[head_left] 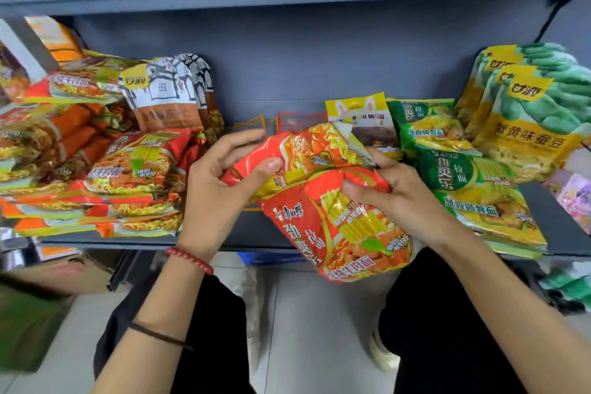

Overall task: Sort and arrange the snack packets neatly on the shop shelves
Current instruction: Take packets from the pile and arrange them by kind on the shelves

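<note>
Two hands busy at mid-shelf, both full. Left hand (220,182) grips the upper red foil noodle packet (307,150): thumb flat on its front, fingers curled behind its left edge. Right hand (399,192) has its fingers curled into the crumpled top of the lower red foil noodle packet (345,233), and its knuckles touch the upper one's right corner. The upper packet overlaps the lower packet's top.

Everything else is placed off the lower red packet:
- It hangs tilted past the front lip of the grey metal shelf board (256,227), its bottom half over the pale tiled floor (303,329).
- Left of it: a bare strip of board, then a messy stack of red noodle packets (128,176) reaching out to the lip. White-and-brown snack bags (172,96) stand behind that stack.
- Right of it, just beside the right hand: green-and-yellow noodle packets (473,189) piled flat, the lowest ones poking over the lip.
- Behind it: a yellow pouch with printed rabbit ears (358,115), upright near the back panel.
- Far right and behind: yellow-and-green bean bags (527,125) leaning in a row.

Open board shows only in the middle gap, around and behind the hands. Red bead bracelet (188,261) on the left wrist.
</note>
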